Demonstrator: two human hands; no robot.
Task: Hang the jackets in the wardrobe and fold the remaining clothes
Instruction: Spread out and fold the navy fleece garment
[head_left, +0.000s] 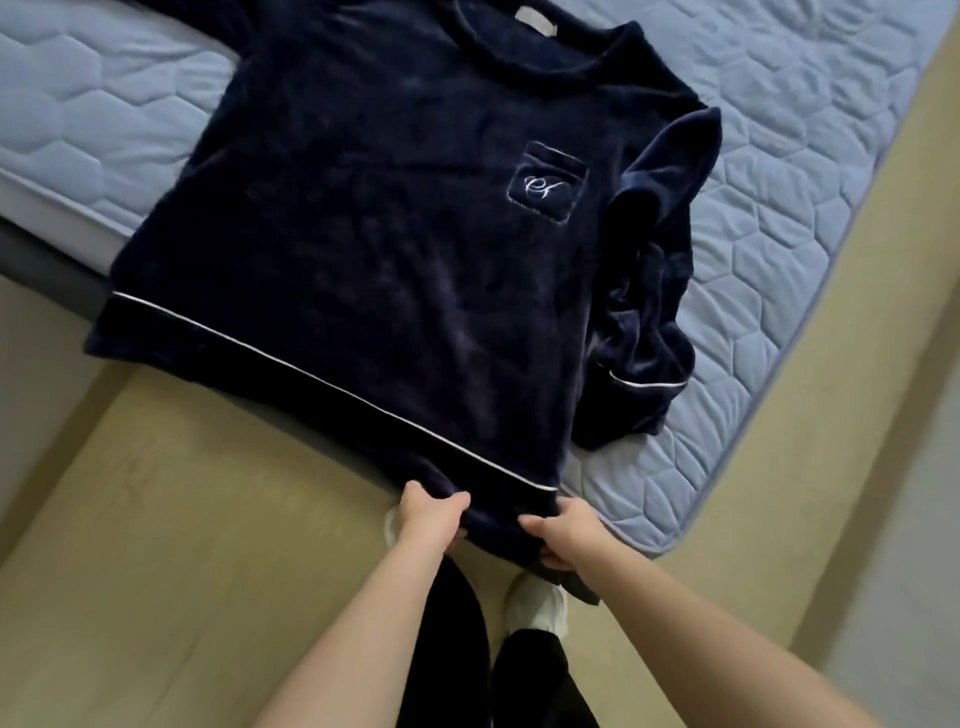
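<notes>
Dark navy velour pullover with white piping (395, 218), front up on quilted pale-blue mattress (779, 208).
Gripped at the overhanging hem (332, 400) by left hand (431, 519) and right hand (566, 535), both curled round the fabric. Could slide to the beige floor (182, 519) if tugged harder. Lengthwise away from the person: collar (545, 65) far, hem near.

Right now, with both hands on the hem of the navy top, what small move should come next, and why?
Probably pull the hem taut: left hand and right hand grip it, the navy top lies face up on the mattress, but one sleeve is bunched.
</notes>
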